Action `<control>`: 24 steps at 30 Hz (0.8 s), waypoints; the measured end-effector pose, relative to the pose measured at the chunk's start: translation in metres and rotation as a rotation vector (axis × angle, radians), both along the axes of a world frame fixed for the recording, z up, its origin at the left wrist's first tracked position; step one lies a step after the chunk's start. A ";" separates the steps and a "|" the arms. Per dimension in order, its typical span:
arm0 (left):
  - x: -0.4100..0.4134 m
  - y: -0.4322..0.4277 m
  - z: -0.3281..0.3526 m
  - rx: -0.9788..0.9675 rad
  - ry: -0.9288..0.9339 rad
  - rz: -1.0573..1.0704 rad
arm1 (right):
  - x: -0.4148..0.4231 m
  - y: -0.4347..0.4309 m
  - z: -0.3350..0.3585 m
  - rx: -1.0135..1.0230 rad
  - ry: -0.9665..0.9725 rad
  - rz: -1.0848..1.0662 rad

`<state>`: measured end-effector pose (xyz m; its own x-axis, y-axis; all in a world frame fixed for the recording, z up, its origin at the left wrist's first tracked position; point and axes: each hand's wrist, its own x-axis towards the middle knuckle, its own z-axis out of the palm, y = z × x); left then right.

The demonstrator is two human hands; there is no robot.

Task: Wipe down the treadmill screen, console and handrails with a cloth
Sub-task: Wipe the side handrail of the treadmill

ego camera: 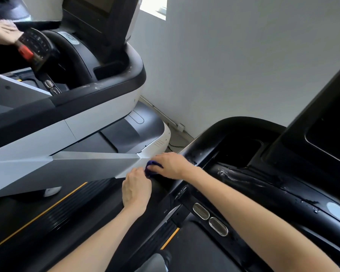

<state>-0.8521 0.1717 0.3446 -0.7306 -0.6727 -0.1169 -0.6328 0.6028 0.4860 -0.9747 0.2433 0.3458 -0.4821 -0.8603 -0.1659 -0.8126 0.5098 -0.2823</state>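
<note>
Wiping under way at left handrail [159, 184]. Cloth [152, 167], purple, bunched there, grasped under right hand [171, 165]. Left hand [136, 190] lies over the rail end, grasp unclear. Console [243, 177] shows wet streaks, probably done. Far right handrail unseen, likely outstanding.

Plain pale wall [243, 55] ahead. Bright daylit window [154, 6] at top edge. Cable conduit [161, 112] along wall foot, small white box [180, 127] on it. Narrow grey floor strip [178, 137] below, black cable [174, 145] lying there. White-and-black neighbouring treadmill [98, 114] at left.
</note>
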 end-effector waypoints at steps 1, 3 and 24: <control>0.000 0.000 0.001 0.005 -0.004 -0.002 | -0.017 0.006 0.001 0.009 -0.005 -0.045; 0.001 0.000 0.001 0.019 -0.007 0.000 | -0.055 0.026 0.002 -0.037 0.031 -0.221; -0.003 0.000 -0.006 -0.028 -0.027 -0.029 | -0.028 0.068 -0.012 -0.446 0.067 -0.731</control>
<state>-0.8553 0.1715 0.3389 -0.7466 -0.6547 -0.1183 -0.6276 0.6341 0.4517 -1.0026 0.3109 0.3337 -0.9375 -0.3076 0.1628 -0.3453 0.7648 -0.5438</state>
